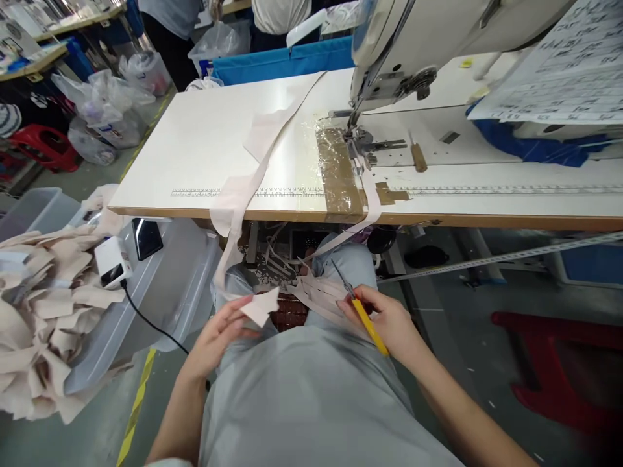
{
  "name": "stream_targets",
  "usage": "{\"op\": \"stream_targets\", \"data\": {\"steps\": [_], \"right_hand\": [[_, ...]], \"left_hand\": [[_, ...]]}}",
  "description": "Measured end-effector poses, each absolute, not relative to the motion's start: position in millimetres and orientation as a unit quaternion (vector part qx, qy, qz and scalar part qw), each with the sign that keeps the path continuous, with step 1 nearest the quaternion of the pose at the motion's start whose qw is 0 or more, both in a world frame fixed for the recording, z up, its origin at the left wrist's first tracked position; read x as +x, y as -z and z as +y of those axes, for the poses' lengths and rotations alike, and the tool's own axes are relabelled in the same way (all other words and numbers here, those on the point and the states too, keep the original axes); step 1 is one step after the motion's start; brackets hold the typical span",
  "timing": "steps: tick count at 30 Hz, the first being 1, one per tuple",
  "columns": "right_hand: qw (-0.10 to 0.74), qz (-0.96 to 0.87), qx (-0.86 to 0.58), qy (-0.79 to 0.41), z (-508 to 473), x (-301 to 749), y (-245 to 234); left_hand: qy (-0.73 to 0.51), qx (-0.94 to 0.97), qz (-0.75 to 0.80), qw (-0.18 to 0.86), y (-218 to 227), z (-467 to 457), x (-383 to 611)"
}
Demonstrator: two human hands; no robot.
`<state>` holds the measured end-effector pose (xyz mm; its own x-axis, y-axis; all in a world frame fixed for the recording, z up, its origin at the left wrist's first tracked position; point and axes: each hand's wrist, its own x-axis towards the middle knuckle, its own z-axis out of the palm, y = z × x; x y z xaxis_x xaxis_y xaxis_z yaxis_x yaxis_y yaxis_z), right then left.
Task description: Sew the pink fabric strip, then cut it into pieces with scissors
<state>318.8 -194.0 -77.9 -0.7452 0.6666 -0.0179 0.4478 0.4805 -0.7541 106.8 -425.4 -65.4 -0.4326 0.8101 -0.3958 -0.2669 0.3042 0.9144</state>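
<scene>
My left hand point(218, 334) pinches a small pale pink fabric piece point(263, 306) above my lap. My right hand point(389, 321) is closed on yellow-handled thread snips point(363, 314), whose metal tip points up and left over a bunch of pink fabric strips point(316, 293) lying on my knees. A long pink strip point(243, 188) runs from the white sewing table point(195, 149) over its front edge down to my lap. The sewing machine point(413, 45) stands at the table's right, its needle area over a taped patch.
A clear plastic bin point(165, 285) with a white charger and a phone sits at my left, beside a heap of pink fabric pieces point(43, 311). A red stool point(559, 370) stands at the right. Paper sheets point(559, 71) hang by the machine. People and plastic bags are behind the table.
</scene>
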Motion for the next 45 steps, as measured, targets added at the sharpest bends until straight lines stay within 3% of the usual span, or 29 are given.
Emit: {"op": "stream_targets", "data": {"steps": [2, 5, 7, 14, 25, 45], "right_hand": [[0.097, -0.853, -0.293, -0.421, -197, 319, 69], [0.034, -0.846, -0.237, -0.476, -198, 321, 59], [-0.002, -0.848, -0.211, -0.487, -196, 322, 56], [-0.077, -0.872, -0.175, -0.451, -182, 311, 62], [-0.178, -0.827, -0.090, -0.526, -161, 288, 68], [-0.084, -0.928, -0.134, -0.336, -180, 290, 69]], "left_hand": [[-0.502, 0.300, 0.672, 0.454, 49, -394, 118], [-0.441, 0.393, 0.749, 0.300, 40, -364, 128], [-0.449, 0.402, 0.747, 0.279, 41, -354, 130], [-0.523, 0.240, 0.630, 0.522, 49, -343, 132], [-0.551, 0.135, 0.570, 0.594, 72, -342, 125], [-0.568, 0.135, 0.585, 0.564, 76, -349, 126]]}}
